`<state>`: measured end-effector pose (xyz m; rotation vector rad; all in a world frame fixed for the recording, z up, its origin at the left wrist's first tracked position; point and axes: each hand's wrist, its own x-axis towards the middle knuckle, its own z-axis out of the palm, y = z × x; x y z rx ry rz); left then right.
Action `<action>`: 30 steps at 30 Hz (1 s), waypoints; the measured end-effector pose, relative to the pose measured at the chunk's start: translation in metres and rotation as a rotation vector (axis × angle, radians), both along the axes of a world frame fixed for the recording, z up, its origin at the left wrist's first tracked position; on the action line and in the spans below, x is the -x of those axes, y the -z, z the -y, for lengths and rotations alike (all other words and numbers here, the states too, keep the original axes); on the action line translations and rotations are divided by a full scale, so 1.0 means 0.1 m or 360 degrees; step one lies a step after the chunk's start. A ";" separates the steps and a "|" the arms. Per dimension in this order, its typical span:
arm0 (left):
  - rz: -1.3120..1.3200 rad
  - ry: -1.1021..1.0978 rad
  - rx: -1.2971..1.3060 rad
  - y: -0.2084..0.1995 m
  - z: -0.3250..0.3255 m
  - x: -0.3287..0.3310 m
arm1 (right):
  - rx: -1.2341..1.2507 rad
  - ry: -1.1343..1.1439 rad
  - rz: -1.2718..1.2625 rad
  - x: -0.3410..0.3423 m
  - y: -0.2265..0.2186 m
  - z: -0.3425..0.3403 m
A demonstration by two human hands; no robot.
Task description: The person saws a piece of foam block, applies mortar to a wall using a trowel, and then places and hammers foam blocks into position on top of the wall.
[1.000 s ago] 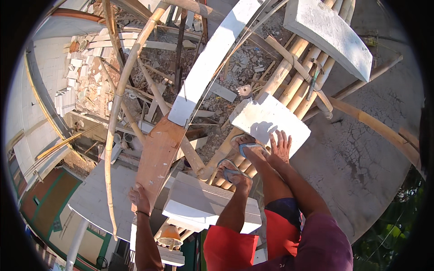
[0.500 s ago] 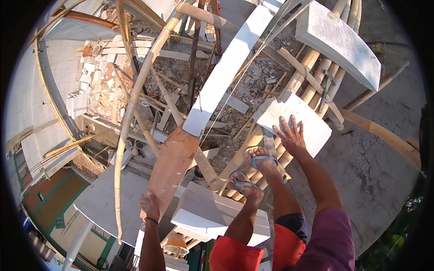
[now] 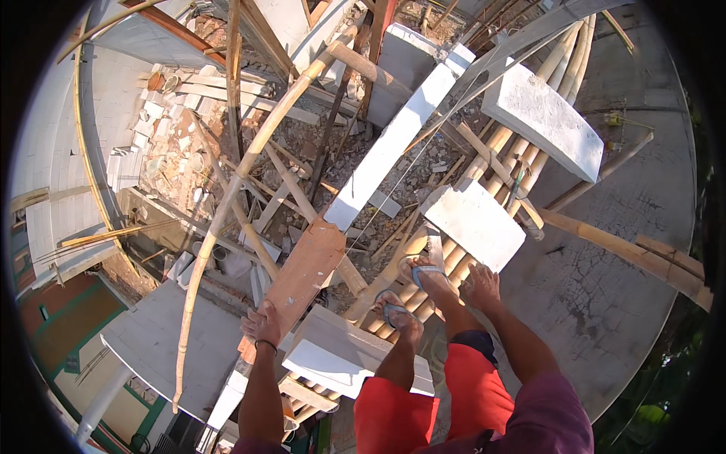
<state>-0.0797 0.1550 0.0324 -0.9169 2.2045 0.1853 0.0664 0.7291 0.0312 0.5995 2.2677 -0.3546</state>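
My left hand point(image 3: 262, 324) is closed around the left edge of a reddish-brown wooden board point(image 3: 306, 265), near its lower end. The board lies along the top of a narrow wall, in line with a white wall strip point(image 3: 401, 144). My right hand point(image 3: 482, 289) is off to the right with its fingers apart, holding nothing. Its fingertips are close to the lower edge of a white block point(image 3: 478, 227); whether they touch it I cannot tell. That block rests on bamboo poles, just beyond my sandalled feet.
Under my feet runs a row of bamboo poles point(image 3: 457, 263). Another white block point(image 3: 544, 121) sits farther along, beside a hammer point(image 3: 517, 185). A pale block point(image 3: 355, 356) lies nearer. Rubble point(image 3: 178, 144) covers the ground below. An upright bamboo pole point(image 3: 215, 204) stands left; a taut string crosses the middle.
My right hand has come off the top of the white block and drawn back toward me. My left hand stays at the board's edge, now farther over it. The view has shifted slightly.
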 end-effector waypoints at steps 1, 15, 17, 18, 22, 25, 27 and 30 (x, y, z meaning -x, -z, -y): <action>0.0010 0.0004 -0.0005 -0.02 -0.07 0.03 | -0.0030 0.0022 -0.0035 -0.05 -0.11 -0.03; -0.0105 0.0012 -0.0002 -0.01 -0.08 -0.08 | 0.0221 -0.0128 -0.0099 0.91 -0.43 0.34; -0.0135 0.0021 -0.0023 0.06 -0.13 -0.08 | 0.0407 -0.0066 -0.0081 0.87 -0.29 0.32; -0.0149 0.0038 -0.0035 0.10 -0.17 -0.05 | 0.0506 -0.0089 -0.0080 0.84 -0.30 0.31; -0.0083 0.0059 0.0004 0.08 -0.20 -0.01 | 0.0830 -0.0647 -0.0053 0.89 -0.85 0.29; -0.0047 -0.0017 -0.0005 -0.06 -0.14 0.01 | 0.1127 -0.0954 0.0391 1.07 -1.55 0.33; -0.0006 -0.0091 -0.0070 -0.17 -0.10 0.01 | 0.1271 -0.1099 0.0793 1.14 -2.04 0.43; 0.0030 -0.0131 -0.0097 -0.21 -0.09 -0.05 | 0.1410 -0.1565 0.0729 0.83 -2.66 0.33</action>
